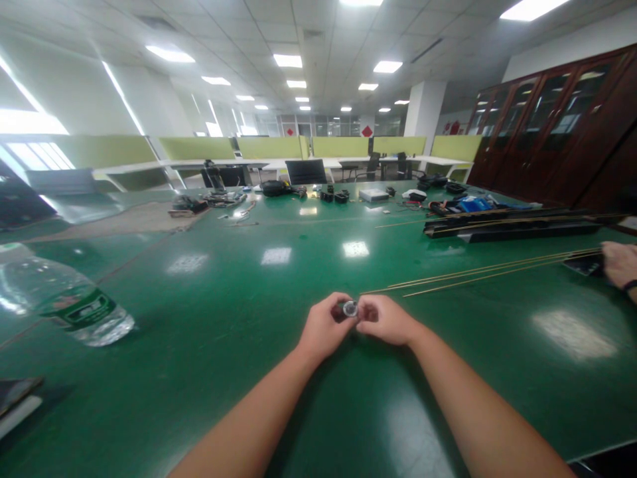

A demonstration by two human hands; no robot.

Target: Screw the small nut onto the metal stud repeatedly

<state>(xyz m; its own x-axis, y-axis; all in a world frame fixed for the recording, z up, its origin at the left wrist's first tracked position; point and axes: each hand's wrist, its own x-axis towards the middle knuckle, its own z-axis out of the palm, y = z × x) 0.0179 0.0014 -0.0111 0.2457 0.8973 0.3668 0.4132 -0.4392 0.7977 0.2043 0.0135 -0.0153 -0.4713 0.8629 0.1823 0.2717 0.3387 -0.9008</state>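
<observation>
My left hand [324, 326] is closed, with thumb and forefinger pinching a small round piece [350, 309] that has a silvery rim and a dark centre. Its exact kind is too small to tell. Close against the right side of that piece is my right hand [387, 320], its fingers curled in and its thumb bent toward the fingertips. What the right fingers grip, if anything, is hidden. Both hands are low over the green table [223, 378], in the middle of the view. Thin brass-coloured rods [448, 275] lie just beyond my right hand.
A large water bottle [74, 302] leans at the left. Another person's hand [620, 264] is at the right edge by a dark flat object [583, 263]. Long black trays [512, 226] lie behind the rods. Black gadgets, a white box [373, 195] and tools line the far side.
</observation>
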